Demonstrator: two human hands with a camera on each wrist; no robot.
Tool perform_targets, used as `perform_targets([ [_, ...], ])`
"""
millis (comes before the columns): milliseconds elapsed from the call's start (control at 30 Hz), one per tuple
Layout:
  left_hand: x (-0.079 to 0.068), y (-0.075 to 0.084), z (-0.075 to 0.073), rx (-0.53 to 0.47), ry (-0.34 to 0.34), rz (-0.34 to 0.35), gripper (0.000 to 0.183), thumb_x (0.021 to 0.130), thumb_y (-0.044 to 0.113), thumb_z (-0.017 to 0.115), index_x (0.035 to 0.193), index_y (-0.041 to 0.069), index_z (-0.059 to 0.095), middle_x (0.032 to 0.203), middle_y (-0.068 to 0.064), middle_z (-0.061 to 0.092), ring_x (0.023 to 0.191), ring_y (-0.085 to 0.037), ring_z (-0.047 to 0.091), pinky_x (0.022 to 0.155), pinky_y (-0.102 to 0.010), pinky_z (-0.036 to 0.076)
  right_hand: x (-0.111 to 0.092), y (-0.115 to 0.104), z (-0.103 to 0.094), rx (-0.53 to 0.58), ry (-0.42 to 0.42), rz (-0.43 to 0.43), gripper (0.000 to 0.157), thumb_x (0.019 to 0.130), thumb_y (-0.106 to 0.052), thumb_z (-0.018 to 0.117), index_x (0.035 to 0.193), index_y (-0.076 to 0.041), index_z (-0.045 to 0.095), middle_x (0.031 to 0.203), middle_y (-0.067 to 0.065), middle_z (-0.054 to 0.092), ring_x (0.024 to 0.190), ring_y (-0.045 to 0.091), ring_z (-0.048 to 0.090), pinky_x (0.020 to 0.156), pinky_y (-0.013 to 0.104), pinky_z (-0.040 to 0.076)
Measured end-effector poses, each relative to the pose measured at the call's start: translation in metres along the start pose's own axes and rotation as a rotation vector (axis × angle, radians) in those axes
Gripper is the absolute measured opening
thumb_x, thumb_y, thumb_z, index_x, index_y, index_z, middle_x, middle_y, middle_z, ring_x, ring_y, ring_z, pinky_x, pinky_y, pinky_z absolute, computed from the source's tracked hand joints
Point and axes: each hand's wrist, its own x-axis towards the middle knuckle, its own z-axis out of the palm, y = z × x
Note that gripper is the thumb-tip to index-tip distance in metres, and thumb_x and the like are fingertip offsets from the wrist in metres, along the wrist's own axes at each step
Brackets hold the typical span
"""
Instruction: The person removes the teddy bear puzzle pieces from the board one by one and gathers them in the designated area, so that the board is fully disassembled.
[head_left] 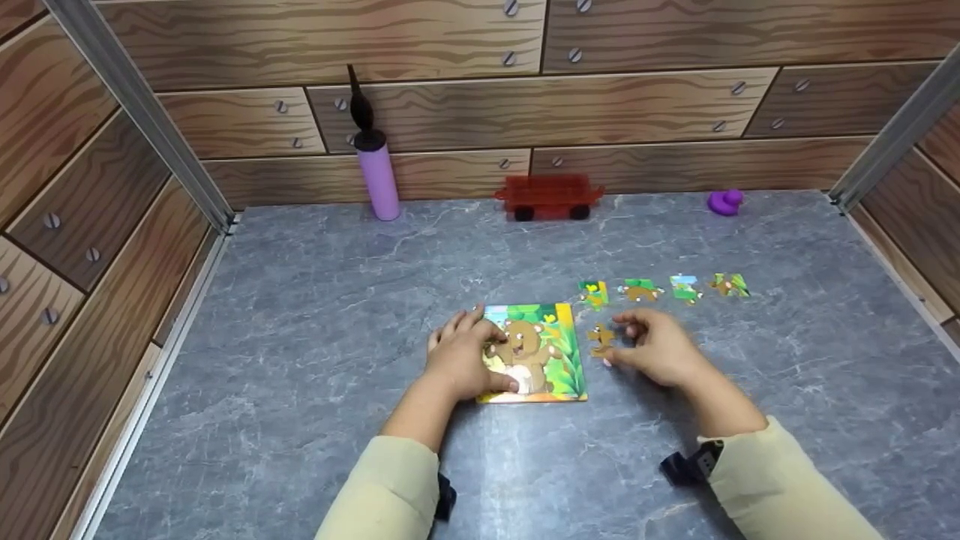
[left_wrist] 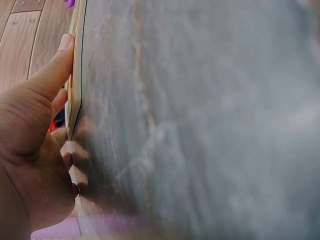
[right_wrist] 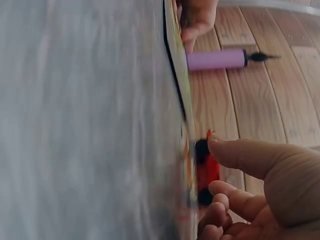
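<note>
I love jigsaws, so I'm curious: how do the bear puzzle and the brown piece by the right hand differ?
The bear puzzle is much larger than the brown piece. The puzzle is roughly square; the piece is irregular. The left hand rests on the puzzle; the right hand is at the piece. Both show brown.

Head: above and behind the left hand [head_left: 466, 356] and right hand [head_left: 664, 349], facing forward and down, farthest off.
Left wrist: close beside that hand, rolled sideways, mostly tabletop [left_wrist: 200, 120].
Right wrist: close to that hand, rolled sideways, wall [right_wrist: 260, 115] beyond it.
Head and right wrist share: purple pump [head_left: 380, 180], red wagon [head_left: 549, 193] beyond the hands.
</note>
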Motion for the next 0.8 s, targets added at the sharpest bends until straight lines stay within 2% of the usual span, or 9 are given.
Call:
perform_targets([
  [200, 0.0, 0.0, 0.0, 0.005, 0.001, -0.003, 0.067, 0.073, 0.05, 0.096, 0.128, 0.026, 0.068, 0.174, -0.005, 0.026, 0.16, -0.037, 0.018, 0.126, -0.065, 0.009, -0.003, -0.023, 0.017, 0.025, 0.013, -0.083, 0.054, 0.085, -0.006, 0.087, 0.13, 0.013, 0.064, 0.097, 0.013, 0.059, 0.079, 0.02, 0.049, 0.065, 0.026, 0.044],
  [433, 0.002, -0.001, 0.0, 0.015, -0.002, -0.013, 0.069, 0.072, 0.052, 0.096, 0.128, 0.025, 0.067, 0.174, -0.005, 0.027, 0.16, -0.037, 0.018, 0.126, -0.065, 0.009, -0.002, -0.044, 0.046, 0.05, -0.007, -0.161, 0.054, 0.078, -0.004, 0.087, 0.125, 0.012, 0.066, 0.095, 0.014, 0.062, 0.076, 0.017, 0.053, 0.066, 0.026, 0.047],
  [600, 0.003, -0.002, 0.0, 0.024, 0.0, -0.013, 0.073, 0.071, 0.052, 0.096, 0.131, 0.024, 0.065, 0.174, -0.005, 0.027, 0.16, -0.037, 0.019, 0.126, -0.065, 0.009, -0.001, -0.054, 0.065, 0.059, -0.067, -0.179, 0.054, 0.08, -0.004, 0.086, 0.127, 0.012, 0.066, 0.095, 0.013, 0.068, 0.074, 0.015, 0.055, 0.063, 0.025, 0.048],
  [800, 0.001, 0.0, -0.001, 0.028, 0.002, -0.008, 0.073, 0.071, 0.053, 0.096, 0.131, 0.023, 0.065, 0.174, -0.005, 0.026, 0.16, -0.036, 0.019, 0.126, -0.064, 0.009, 0.001, -0.064, 0.077, 0.012, -0.123, -0.135, 0.053, 0.083, -0.004, 0.086, 0.13, 0.009, 0.067, 0.1, 0.01, 0.067, 0.081, 0.019, 0.057, 0.073, 0.032, 0.05],
])
